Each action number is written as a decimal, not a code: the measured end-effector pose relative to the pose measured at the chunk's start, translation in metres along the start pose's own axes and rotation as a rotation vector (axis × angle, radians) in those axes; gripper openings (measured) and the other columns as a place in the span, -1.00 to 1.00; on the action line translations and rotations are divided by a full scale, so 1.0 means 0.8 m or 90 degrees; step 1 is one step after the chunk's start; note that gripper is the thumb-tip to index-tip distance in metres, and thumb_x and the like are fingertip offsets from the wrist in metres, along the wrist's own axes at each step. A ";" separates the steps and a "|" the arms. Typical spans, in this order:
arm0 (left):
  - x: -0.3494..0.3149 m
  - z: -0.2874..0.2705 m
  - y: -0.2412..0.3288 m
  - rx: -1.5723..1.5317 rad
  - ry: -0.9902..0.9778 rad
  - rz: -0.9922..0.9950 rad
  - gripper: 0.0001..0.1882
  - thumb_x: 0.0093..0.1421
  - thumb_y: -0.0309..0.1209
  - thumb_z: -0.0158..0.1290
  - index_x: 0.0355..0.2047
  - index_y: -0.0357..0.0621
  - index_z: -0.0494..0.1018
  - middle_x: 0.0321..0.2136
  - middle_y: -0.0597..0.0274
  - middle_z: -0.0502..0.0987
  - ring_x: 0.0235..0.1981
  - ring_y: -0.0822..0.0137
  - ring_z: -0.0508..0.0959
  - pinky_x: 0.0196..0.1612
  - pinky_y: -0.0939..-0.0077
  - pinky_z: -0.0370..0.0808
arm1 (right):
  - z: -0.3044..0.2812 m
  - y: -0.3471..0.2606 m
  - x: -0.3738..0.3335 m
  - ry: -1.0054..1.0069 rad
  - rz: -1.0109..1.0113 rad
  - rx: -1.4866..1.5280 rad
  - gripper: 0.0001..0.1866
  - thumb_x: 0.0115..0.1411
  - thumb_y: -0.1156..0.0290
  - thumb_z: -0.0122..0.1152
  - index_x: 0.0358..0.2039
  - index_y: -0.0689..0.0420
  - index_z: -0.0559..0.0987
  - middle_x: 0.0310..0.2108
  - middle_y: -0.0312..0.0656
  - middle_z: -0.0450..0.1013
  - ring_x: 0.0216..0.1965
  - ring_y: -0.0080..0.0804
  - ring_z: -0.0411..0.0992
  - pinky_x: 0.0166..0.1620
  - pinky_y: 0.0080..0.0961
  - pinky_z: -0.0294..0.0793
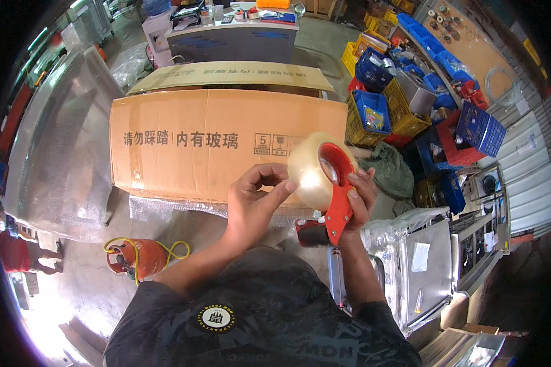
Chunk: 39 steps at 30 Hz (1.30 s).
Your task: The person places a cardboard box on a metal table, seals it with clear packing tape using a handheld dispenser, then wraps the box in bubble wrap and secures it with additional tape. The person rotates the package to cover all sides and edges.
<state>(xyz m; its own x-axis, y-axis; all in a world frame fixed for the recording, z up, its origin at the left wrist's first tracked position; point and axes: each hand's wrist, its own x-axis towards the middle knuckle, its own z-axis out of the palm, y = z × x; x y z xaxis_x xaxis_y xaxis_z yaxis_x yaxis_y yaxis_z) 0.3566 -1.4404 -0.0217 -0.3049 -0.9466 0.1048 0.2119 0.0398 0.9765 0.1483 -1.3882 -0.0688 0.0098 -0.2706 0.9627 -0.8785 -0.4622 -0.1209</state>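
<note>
My right hand (361, 199) grips a red tape dispenser (338, 202) that carries a thick roll of clear packing tape (312, 171). My left hand (257, 199) touches the side of the roll, thumb and forefinger pinched near its edge. Both hands are held in front of my chest, over the near edge of a large brown cardboard box (190, 144) with dark printing on its side.
A second flat carton (226, 76) lies behind the box. Bubble wrap (61, 140) covers a long shape on the left. A red gas cylinder with yellow hose (138, 257) lies on the floor. Blue and yellow crates (404, 98) stand right; metal cabinets (422, 269) near right.
</note>
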 end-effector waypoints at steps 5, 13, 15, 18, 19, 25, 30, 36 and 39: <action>0.021 -0.012 0.005 -0.102 -0.019 0.014 -0.81 0.26 -0.49 0.30 -0.15 -0.30 0.62 -0.28 0.29 0.66 -0.24 0.53 0.58 -0.14 0.61 0.55 | -0.005 0.015 0.048 -0.066 -0.118 -0.045 -0.39 0.12 0.42 0.50 0.08 -0.06 0.31 0.14 -0.04 0.43 0.18 0.02 0.42 0.40 0.25 0.20; 0.035 -0.024 0.016 -0.140 -0.041 -0.010 -0.89 0.26 -0.54 0.29 -0.22 -0.30 0.65 -0.35 0.32 0.67 -0.31 0.57 0.58 -0.15 0.63 0.54 | -0.016 0.023 0.097 -0.156 -0.233 -0.093 -0.54 0.25 0.46 0.31 0.06 -0.12 0.31 0.09 -0.08 0.45 0.13 -0.01 0.46 0.37 0.26 0.28; 0.037 -0.027 0.016 -0.150 -0.050 -0.015 -0.90 0.26 -0.54 0.29 -0.22 -0.30 0.66 -0.34 0.31 0.68 -0.30 0.57 0.58 -0.14 0.62 0.54 | -0.015 0.023 0.103 -0.168 -0.250 -0.104 -0.55 0.25 0.46 0.31 0.06 -0.12 0.31 0.07 -0.09 0.46 0.11 -0.02 0.48 0.36 0.26 0.30; 0.040 -0.030 0.014 -0.171 -0.058 -0.032 -0.91 0.26 -0.54 0.29 -0.24 -0.30 0.66 -0.34 0.29 0.68 -0.29 0.56 0.59 -0.13 0.60 0.55 | -0.015 0.023 0.107 -0.175 -0.265 -0.109 -0.55 0.25 0.45 0.31 0.05 -0.12 0.31 0.06 -0.11 0.47 0.11 -0.03 0.48 0.36 0.27 0.31; 0.041 -0.030 0.013 -0.178 -0.059 -0.039 -0.91 0.26 -0.54 0.29 -0.24 -0.30 0.66 -0.34 0.29 0.68 -0.29 0.56 0.58 -0.13 0.59 0.55 | -0.015 0.024 0.108 -0.179 -0.266 -0.114 -0.56 0.25 0.45 0.31 0.05 -0.13 0.31 0.05 -0.11 0.47 0.11 -0.04 0.48 0.36 0.27 0.31; 0.042 -0.020 0.007 -0.180 -0.054 -0.028 -0.92 0.26 -0.54 0.29 -0.25 -0.29 0.66 -0.34 0.29 0.67 -0.29 0.55 0.58 -0.14 0.57 0.55 | -0.019 0.028 0.102 -0.178 -0.256 -0.117 -0.56 0.26 0.46 0.31 0.05 -0.12 0.31 0.06 -0.10 0.47 0.10 -0.02 0.48 0.36 0.25 0.31; 0.036 -0.005 0.012 -0.134 0.017 0.029 -0.89 0.28 -0.51 0.28 -0.22 -0.30 0.66 -0.35 0.31 0.65 -0.28 0.54 0.58 -0.16 0.59 0.54 | -0.021 0.028 0.088 -0.147 -0.217 -0.129 -0.53 0.24 0.46 0.33 0.06 -0.11 0.31 0.08 -0.06 0.46 0.11 0.00 0.47 0.36 0.24 0.31; 0.036 -0.013 0.018 0.021 -0.042 0.054 -0.85 0.27 -0.50 0.28 -0.16 -0.27 0.69 -0.34 0.28 0.68 -0.27 0.53 0.60 -0.16 0.59 0.55 | -0.020 0.028 0.082 -0.126 -0.220 -0.144 -0.53 0.23 0.47 0.34 0.05 -0.08 0.31 0.09 -0.05 0.46 0.11 0.00 0.47 0.35 0.25 0.32; 0.042 -0.019 0.017 0.013 -0.081 0.022 -0.88 0.29 -0.53 0.26 -0.18 -0.28 0.67 -0.30 0.25 0.70 -0.27 0.55 0.60 -0.12 0.59 0.56 | -0.022 0.028 0.084 -0.119 -0.217 -0.140 -0.53 0.23 0.47 0.33 0.05 -0.09 0.31 0.08 -0.06 0.46 0.09 0.00 0.48 0.35 0.25 0.32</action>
<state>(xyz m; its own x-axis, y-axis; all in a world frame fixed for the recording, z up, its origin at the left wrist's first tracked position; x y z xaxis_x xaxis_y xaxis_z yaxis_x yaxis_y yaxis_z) 0.3634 -1.4767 -0.0074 -0.4136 -0.8962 0.1603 0.2057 0.0795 0.9754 0.1209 -1.4015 -0.0025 0.3846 -0.2910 0.8760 -0.8905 -0.3669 0.2691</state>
